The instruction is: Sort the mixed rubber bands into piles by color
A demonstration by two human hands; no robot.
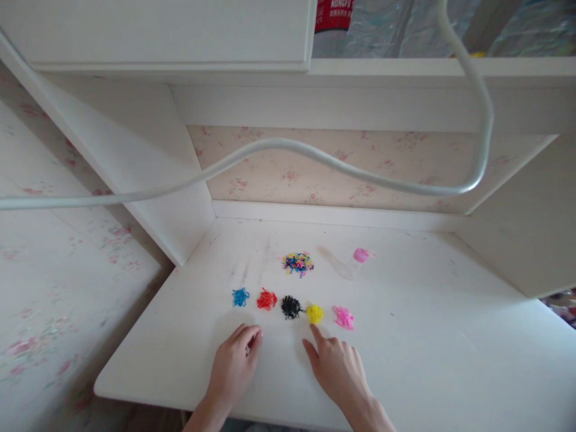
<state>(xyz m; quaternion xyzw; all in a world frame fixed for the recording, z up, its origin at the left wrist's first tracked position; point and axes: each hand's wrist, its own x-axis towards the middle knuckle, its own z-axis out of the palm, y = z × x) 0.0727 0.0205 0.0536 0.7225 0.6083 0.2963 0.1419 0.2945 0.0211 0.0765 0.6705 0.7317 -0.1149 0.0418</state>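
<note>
The person's left hand (pixel 234 363) rests on the white wooden desk (pixel 427 342) with its fingers curled in; I cannot tell if it pinches something. The right hand (pixel 338 367) is released and holds nothing. Its index finger is stretched out, close to the small pile of yellow rubber bands (pixel 314 313). This pile lies in one row between the small pile of black rubber bands (pixel 290 306) and the small pile of pink rubber bands (pixel 344 317).

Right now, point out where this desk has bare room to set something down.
The widest bare patch is the desk's right side, beyond the pink pile and the pink-capped bottle. A smaller patch lies left of the blue pile. Crowded: the middle row of piles, the mixed pile, the left hand and the right hand.
</note>
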